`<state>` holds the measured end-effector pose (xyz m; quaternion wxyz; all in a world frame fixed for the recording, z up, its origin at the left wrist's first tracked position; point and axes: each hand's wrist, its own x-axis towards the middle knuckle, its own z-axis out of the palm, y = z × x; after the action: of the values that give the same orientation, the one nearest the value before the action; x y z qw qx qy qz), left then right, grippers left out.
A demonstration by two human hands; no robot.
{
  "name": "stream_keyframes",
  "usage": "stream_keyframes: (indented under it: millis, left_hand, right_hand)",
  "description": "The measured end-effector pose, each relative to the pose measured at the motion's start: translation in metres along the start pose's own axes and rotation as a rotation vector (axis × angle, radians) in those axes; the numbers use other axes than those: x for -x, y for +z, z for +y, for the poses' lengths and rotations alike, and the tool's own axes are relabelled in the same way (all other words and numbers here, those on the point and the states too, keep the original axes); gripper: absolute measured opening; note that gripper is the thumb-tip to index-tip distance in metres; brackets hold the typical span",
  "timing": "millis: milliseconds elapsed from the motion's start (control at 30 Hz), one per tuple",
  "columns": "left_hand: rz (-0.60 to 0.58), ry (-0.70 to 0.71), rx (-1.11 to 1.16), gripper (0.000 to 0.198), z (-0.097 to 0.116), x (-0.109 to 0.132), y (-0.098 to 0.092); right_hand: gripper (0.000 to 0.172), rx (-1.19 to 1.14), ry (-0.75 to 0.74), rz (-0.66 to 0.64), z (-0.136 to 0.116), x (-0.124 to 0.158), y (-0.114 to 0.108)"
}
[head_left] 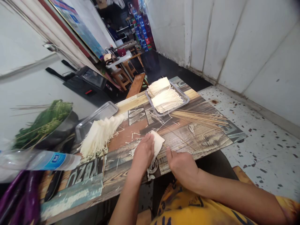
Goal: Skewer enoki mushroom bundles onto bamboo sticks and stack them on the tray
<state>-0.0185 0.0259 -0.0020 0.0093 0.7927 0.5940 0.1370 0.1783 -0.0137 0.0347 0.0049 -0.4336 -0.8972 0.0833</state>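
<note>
My left hand (143, 152) lies on a small flat bundle of white enoki mushrooms (157, 143) near the table's front edge, fingers curled over it and pressing it down. My right hand (181, 164) rests just right of the bundle, fingers closed in a pinch near its lower end; what it pinches is hidden. A pile of loose enoki mushrooms (99, 136) lies to the left. A metal tray (184, 97) further back holds skewered white bundles (165, 95). Bamboo skewers (201, 118) lie beside that tray on the right.
A second metal tray (98, 115) sits behind the loose pile. A metal bowl (58, 131) of green vegetables on skewers is at far left. A plastic water bottle (44, 160) lies on its side at the left edge. The speckled floor (257, 137) is to the right.
</note>
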Motion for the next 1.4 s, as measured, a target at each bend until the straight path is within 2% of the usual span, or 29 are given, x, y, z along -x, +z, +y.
stream_keyframes:
  millis: [200, 333, 500, 600, 700, 767, 900, 933, 1000, 1200, 1300, 1400]
  left_hand:
    - [0.012, -0.008, 0.022, 0.038, 0.002, -0.004, 0.000]
    - [0.067, -0.012, 0.041, 0.039, 0.005, 0.001, -0.006]
    - [0.323, -0.090, 0.045, 0.040, 0.001, 0.035, -0.014]
    - [0.383, -0.134, 0.056, 0.040, -0.004, 0.059, -0.012]
    - [0.432, -0.204, 0.079, 0.040, -0.009, 0.071, -0.008]
    - [0.456, -0.250, 0.091, 0.041, -0.012, 0.074, -0.005]
    - [0.482, -0.293, 0.104, 0.045, -0.015, 0.074, 0.000]
    - [0.482, -0.298, 0.111, 0.046, -0.015, 0.074, 0.001]
    - [0.478, -0.302, 0.124, 0.047, -0.014, 0.074, 0.003]
    - [0.496, -0.267, 0.137, 0.047, -0.014, 0.074, 0.010]
    - [0.503, -0.254, 0.128, 0.047, -0.013, 0.075, 0.010]
    - [0.515, -0.208, 0.103, 0.050, -0.008, 0.075, 0.005]
  right_hand:
    - [0.045, -0.060, 0.039, -0.015, 0.006, -0.006, -0.006]
    - [0.035, -0.085, 0.062, -0.013, 0.015, -0.002, -0.012]
    - [0.017, -0.107, 0.075, 0.041, 0.028, 0.012, -0.007]
    - [0.017, -0.099, 0.039, 0.102, 0.029, 0.017, -0.005]
    - [0.019, -0.077, -0.023, 0.170, 0.024, 0.016, -0.014]
    - [0.020, -0.062, -0.099, 0.292, 0.021, 0.012, -0.026]
    - [0.022, -0.017, -0.268, 0.742, 0.028, -0.005, -0.055]
    - [0.022, -0.011, -0.267, 0.818, 0.033, -0.011, -0.062]
    - [0.022, -0.015, -0.220, 0.891, 0.046, -0.023, -0.072]
    - [0.026, 0.023, -0.098, 0.914, 0.092, -0.050, -0.089]
    - [0.028, 0.046, -0.017, 0.890, 0.110, -0.050, -0.100]
    - [0.031, 0.072, 0.058, 0.783, 0.121, -0.039, -0.114]
